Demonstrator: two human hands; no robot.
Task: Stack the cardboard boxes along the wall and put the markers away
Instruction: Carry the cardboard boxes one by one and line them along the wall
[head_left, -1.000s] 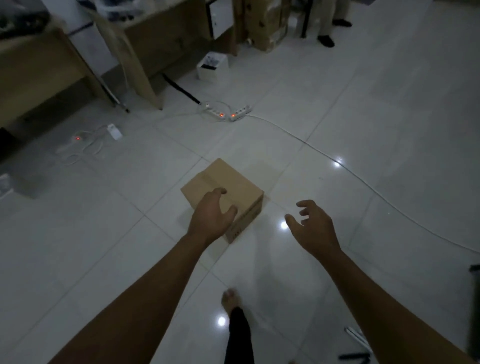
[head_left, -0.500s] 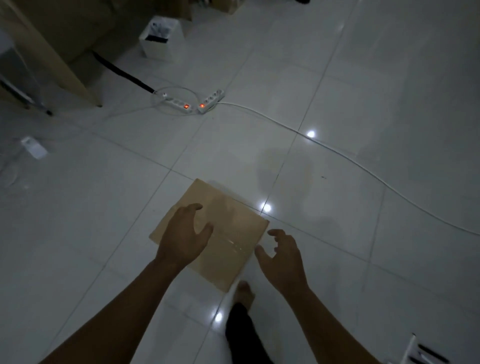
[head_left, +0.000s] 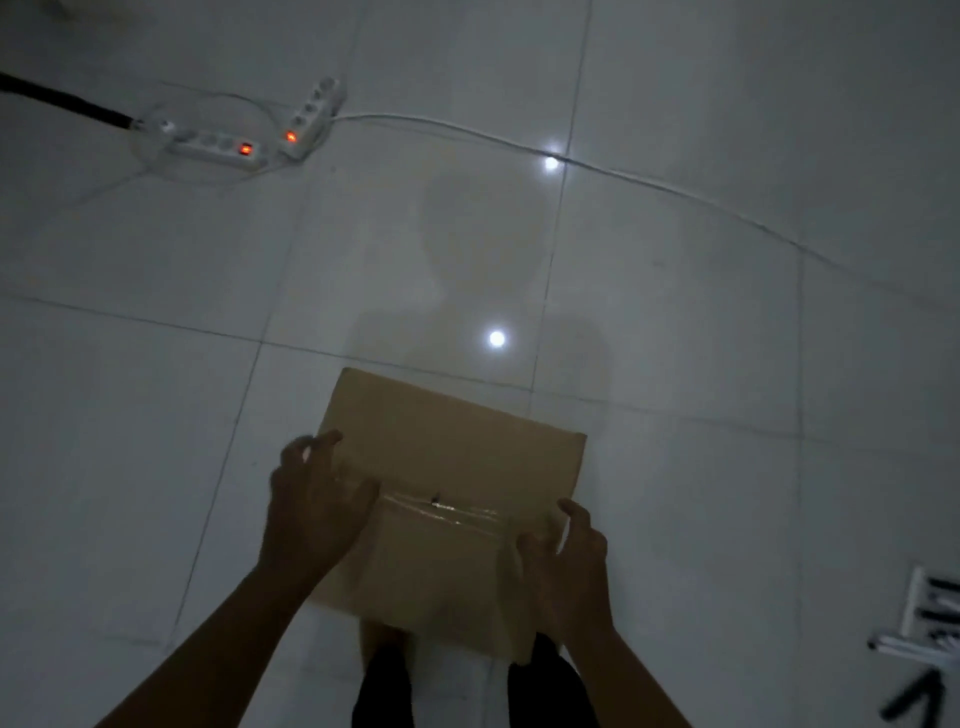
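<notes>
A brown cardboard box (head_left: 447, 467), taped shut along its top seam, lies on the white tiled floor right in front of my feet. My left hand (head_left: 311, 509) presses on the box's left edge with the fingers spread over the top. My right hand (head_left: 566, 561) curls around the box's right near edge. Both hands touch the box, one on each side. Several markers (head_left: 935, 618), white and black, lie scattered on the floor at the far right edge of the head view.
Two white power strips (head_left: 249, 140) with lit red switches lie on the floor at the upper left. A white cable (head_left: 649, 182) runs from them across the tiles to the right. A black cable (head_left: 62, 101) enters from the left.
The view tilted down and closer over the box. My right hand moved from beside the box onto its right edge, and my left hand slid to the left edge.
</notes>
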